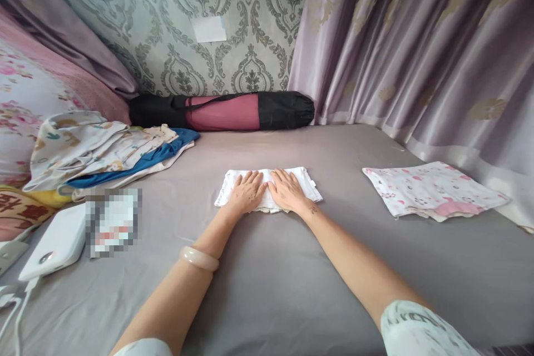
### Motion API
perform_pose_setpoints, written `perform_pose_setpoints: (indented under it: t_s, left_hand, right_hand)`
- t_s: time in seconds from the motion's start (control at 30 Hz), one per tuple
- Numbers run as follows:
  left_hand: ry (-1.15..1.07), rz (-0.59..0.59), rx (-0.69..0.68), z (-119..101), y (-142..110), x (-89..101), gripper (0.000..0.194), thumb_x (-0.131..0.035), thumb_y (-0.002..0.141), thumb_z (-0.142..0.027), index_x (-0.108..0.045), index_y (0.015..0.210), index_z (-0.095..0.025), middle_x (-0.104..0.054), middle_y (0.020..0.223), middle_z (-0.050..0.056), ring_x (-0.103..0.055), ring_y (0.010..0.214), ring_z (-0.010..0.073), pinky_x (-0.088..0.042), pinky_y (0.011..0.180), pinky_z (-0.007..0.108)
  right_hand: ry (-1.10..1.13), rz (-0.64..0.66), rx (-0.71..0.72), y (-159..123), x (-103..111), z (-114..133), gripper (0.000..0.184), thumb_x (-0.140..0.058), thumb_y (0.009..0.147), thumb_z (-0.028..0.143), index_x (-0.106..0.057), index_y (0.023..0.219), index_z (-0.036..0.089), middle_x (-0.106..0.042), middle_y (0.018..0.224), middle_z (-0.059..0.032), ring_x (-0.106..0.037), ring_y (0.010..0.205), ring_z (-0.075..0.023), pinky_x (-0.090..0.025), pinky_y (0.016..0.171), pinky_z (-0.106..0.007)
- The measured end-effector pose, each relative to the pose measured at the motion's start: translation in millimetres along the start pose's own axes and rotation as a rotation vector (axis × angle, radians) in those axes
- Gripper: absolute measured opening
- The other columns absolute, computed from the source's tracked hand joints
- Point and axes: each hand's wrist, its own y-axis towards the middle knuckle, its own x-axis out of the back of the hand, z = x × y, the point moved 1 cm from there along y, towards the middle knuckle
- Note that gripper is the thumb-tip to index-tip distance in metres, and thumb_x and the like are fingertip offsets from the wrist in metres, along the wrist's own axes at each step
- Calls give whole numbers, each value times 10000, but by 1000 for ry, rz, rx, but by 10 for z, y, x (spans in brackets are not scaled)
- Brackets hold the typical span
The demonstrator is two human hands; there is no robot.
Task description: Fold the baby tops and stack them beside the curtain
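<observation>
A white folded cloth [306, 178], perhaps a small garment, lies flat on the grey bed sheet [267, 267] in front of me. Both palms press down on it side by side. My left hand [248, 192] rests on its left half with the fingers stretched out. On the right half lies my right hand [287, 189], flat as well, its fingertips near the far edge. The thumbs almost meet in the middle. A small tag shows at the cloth's right end. Much of the cloth is hidden under the hands.
A folded pink-patterned cloth [434, 186] lies to the right. At left are a pile of clothes [95, 147], a white power bank [56, 242] with a cable, and a blurred packet [114, 222]. A black and pink rolled mat bag [223, 111] lies along the wall.
</observation>
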Motion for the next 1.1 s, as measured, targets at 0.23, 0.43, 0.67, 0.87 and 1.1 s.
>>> perform_pose_setpoints:
  t_s: [0.23, 0.43, 0.67, 0.87, 1.1]
  left_hand:
    - [84, -198, 118, 59, -49, 68, 562, -247, 987, -491, -418, 1427, -187, -449, 1474, 133, -310, 1420, 289, -187, 1160, 535]
    - [105, -93, 144, 102, -66, 28, 572, -259, 973, -526, -465, 1384, -185, -461, 1460, 149, -354, 1393, 313, -243, 1131, 549]
    - [96, -162, 143, 73, -81, 64, 558, -273, 973, -510, -483, 1364, -172, -498, 1426, 150, -371, 1381, 304, -233, 1138, 543]
    - [87, -254, 252, 188, -112, 71, 590, -246, 974, -500, -481, 1382, -144, -463, 1456, 161, -346, 1398, 310, -191, 1158, 549]
    - [58, -133, 303, 236, -116, 49, 616, -244, 970, -504, -453, 1400, -116, -404, 1492, 183, -329, 1404, 334, -198, 1141, 584]
  right_hand:
    - [-4, 41, -112, -16, 112, -185, 633, -176, 1006, 421, -294, 1492, 33, -237, 1575, -154, -147, 1467, -253, -76, 1186, -451]
    - [-44, 76, -129, -20, 44, -249, 642, -178, 1005, 431, -321, 1481, 24, -274, 1559, -157, -190, 1457, -251, -92, 1188, -437]
    - [-41, 50, -150, -10, 82, -270, 635, -170, 1000, 424, -345, 1474, 40, -286, 1555, -149, -203, 1454, -250, -108, 1185, -444]
    - [-75, 26, -272, -15, 88, -401, 668, -155, 993, 416, -289, 1485, -15, -232, 1567, -182, -170, 1459, -284, -132, 1176, -448]
    - [-79, 46, -282, -29, 75, -425, 676, -153, 984, 429, -302, 1481, -4, -253, 1561, -183, -187, 1453, -290, -157, 1167, -454]
